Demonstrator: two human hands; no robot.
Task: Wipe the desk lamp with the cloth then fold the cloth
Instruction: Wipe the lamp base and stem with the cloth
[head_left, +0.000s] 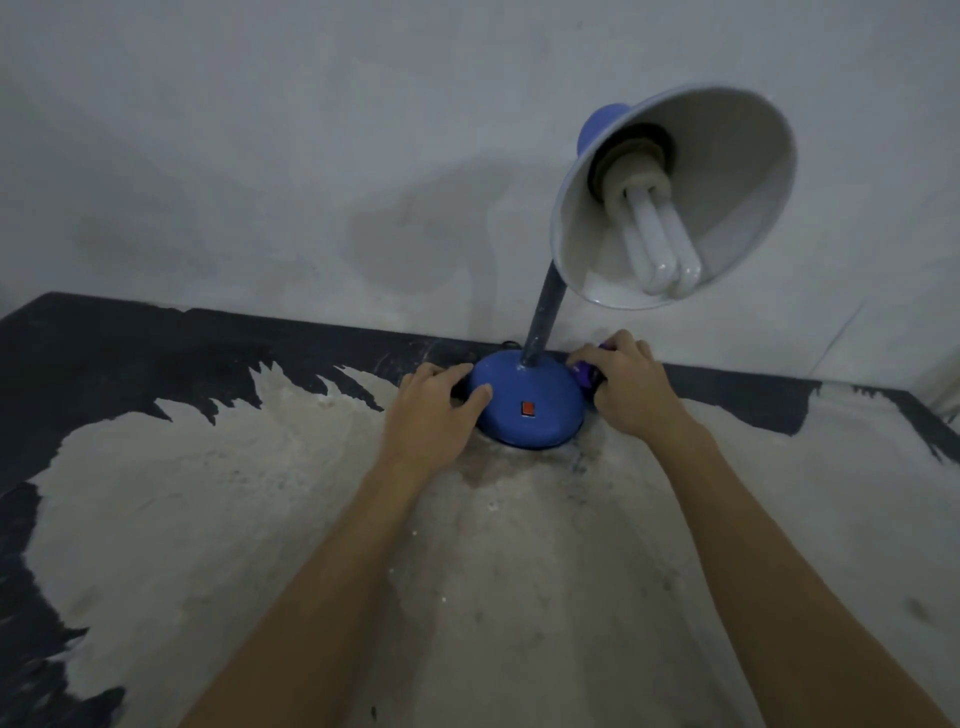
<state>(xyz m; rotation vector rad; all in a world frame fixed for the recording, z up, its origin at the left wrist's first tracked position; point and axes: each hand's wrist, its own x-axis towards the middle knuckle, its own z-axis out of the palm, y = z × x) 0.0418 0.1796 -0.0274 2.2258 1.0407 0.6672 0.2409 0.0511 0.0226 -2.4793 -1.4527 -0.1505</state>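
Two bare forearms, no sleeves in view. No rings, watch or bands visible on left hand (435, 410) or right hand (631, 387). No gloves. Short fingernails, no visible polish.

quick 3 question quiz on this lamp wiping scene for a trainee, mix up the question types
1. True or false: the left hand rests on the lamp base.
2. Which hand holds the purple cloth?
3. The red switch sits on: A) the shade B) the base C) the neck.

Key:
1. True; its thumb lies on the base's left side.
2. The right hand, at the base's right edge.
3. B; the shade holds only the bulb.
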